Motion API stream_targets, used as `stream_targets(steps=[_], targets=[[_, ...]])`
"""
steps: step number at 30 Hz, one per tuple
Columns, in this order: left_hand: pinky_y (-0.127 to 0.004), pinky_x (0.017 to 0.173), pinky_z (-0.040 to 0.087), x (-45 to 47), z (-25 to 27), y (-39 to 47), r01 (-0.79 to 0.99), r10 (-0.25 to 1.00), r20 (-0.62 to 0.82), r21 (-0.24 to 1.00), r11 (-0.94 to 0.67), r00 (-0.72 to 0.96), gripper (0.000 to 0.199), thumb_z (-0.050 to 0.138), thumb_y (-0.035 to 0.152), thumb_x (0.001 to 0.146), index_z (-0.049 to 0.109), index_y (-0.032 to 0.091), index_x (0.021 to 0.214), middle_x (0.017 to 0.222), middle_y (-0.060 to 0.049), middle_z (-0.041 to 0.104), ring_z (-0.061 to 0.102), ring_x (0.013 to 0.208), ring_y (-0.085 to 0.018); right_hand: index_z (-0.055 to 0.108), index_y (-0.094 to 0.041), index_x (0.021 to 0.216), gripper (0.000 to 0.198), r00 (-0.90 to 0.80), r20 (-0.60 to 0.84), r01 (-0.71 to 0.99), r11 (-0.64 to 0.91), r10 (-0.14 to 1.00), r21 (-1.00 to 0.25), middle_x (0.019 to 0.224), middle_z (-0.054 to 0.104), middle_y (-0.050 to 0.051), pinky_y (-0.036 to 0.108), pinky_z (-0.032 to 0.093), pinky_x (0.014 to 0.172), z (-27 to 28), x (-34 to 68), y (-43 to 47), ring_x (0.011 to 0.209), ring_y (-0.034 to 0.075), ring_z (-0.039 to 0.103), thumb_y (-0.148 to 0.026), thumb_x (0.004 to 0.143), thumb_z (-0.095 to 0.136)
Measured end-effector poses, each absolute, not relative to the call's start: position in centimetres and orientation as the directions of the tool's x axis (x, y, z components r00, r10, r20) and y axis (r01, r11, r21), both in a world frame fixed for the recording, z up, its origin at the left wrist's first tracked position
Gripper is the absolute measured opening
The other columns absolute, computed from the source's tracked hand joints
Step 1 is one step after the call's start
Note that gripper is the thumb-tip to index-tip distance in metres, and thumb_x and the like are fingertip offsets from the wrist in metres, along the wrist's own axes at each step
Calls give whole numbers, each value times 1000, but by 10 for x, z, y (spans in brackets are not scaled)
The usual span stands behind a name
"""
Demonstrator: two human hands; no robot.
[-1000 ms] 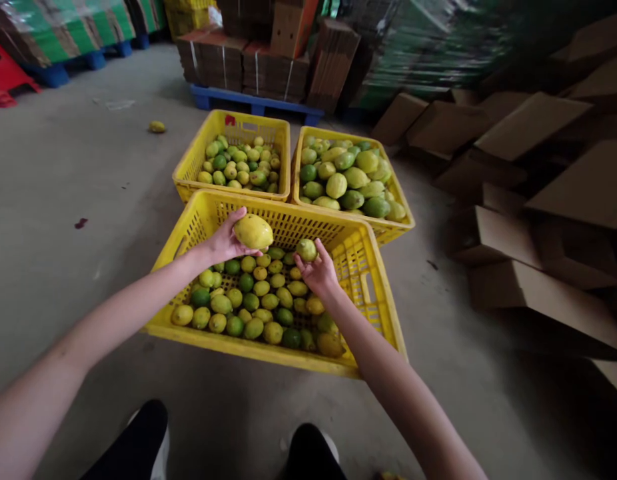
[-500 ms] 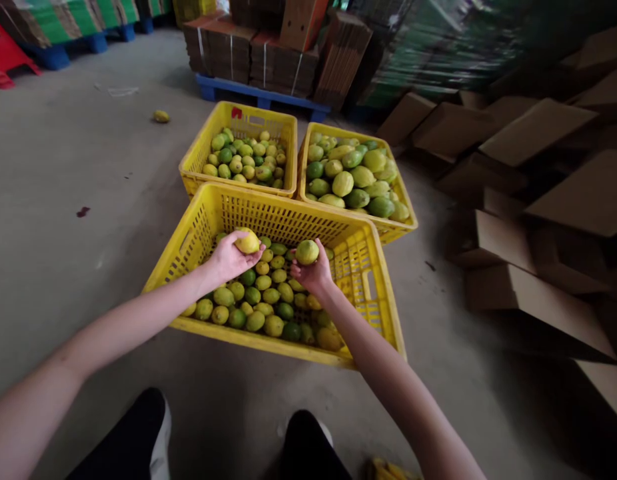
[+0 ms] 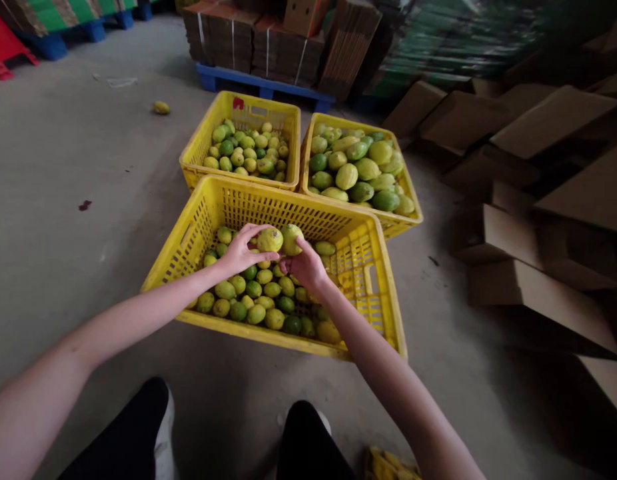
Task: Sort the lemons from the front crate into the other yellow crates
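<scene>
My left hand (image 3: 244, 252) is closed on a yellow lemon (image 3: 270, 240), thumb below and fingers above. Close beside it, my right hand (image 3: 307, 265) grips a yellow-green lemon (image 3: 291, 240). The two fruits are side by side, nearly touching, above the near yellow crate (image 3: 268, 337). Inside that crate lie many yellow and green lemons (image 3: 274, 319), partly hidden by my hands and forearms.
Behind stand two more yellow crates, the left one (image 3: 188, 160) with smaller lemons, the right one (image 3: 413, 207) with larger ones. One lemon (image 3: 161, 107) lies on the floor. Cardboard boxes (image 3: 538, 300) line the right; a blue pallet (image 3: 268, 87) bears flattened cartons.
My hands have come together, bringing the two lemons side by side. The left hand moved right and turned its lemon; the right moved slightly left. The view shifted a little.
</scene>
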State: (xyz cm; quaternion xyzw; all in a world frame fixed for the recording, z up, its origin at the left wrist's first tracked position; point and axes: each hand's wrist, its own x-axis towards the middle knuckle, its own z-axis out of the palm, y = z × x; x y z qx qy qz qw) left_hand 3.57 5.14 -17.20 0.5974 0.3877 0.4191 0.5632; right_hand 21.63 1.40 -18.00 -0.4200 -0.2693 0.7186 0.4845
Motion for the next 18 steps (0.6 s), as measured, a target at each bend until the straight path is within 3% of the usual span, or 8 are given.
stream_targets(steps=[3, 5, 8, 13, 15, 18], targets=[[-34, 91, 51, 32, -171, 54, -65, 912, 57, 997, -33, 406, 60, 93, 30, 55, 70, 21, 110, 112, -7, 60, 60, 108, -25, 58, -24, 92, 34, -65, -225, -421, -231, 972, -877, 66, 64, -6, 24, 43, 46, -183, 215, 11, 48, 11, 54, -48, 74, 76], [-35, 92, 51, 31, -170, 55, -181, 894, -15, 978, 108, 448, 63, 91, 28, 60, 66, 23, 117, 112, -6, 63, 63, 103, -23, 56, -25, 98, 39, -14, -170, -398, -161, 985, -903, 70, 64, -6, 25, 44, 48, -185, 214, 8, 51, 12, 56, -47, 74, 77], [-35, 91, 52, 30, -168, 58, -373, 854, -157, 849, 373, 497, 58, 86, 22, 67, 59, 25, 119, 109, -4, 66, 66, 96, -19, 51, -28, 107, 47, 51, -114, -361, -88, 992, -928, 77, 65, -5, 26, 41, 47, -186, 212, 6, 52, 12, 55, -53, 75, 75], [-31, 84, 55, 26, -161, 64, -562, 793, -358, 565, 605, 494, 28, 62, 20, 86, 61, 16, 114, 101, -7, 70, 70, 88, -19, 58, -24, 95, 44, 80, -208, -383, -162, 975, -910, 73, 62, -2, 25, 38, 46, -184, 208, 8, 56, 13, 51, -61, 73, 68], [-31, 79, 57, 25, -159, 67, -571, 762, -408, 504, 648, 503, 34, 50, 23, 92, 59, 13, 123, 97, -10, 72, 71, 85, -21, 60, -21, 84, 39, 93, -243, -399, -188, 965, -898, 69, 60, -2, 24, 37, 45, -182, 208, 9, 58, 12, 50, -56, 69, 70], [-31, 69, 58, 26, -158, 70, -538, 744, -412, 516, 667, 527, 45, 39, 24, 95, 53, 15, 138, 94, -11, 72, 71, 78, -21, 61, -21, 84, 33, 72, -263, -449, -204, 962, -870, 70, 62, -1, 25, 40, 46, -178, 207, 9, 62, 15, 54, -50, 68, 68]])
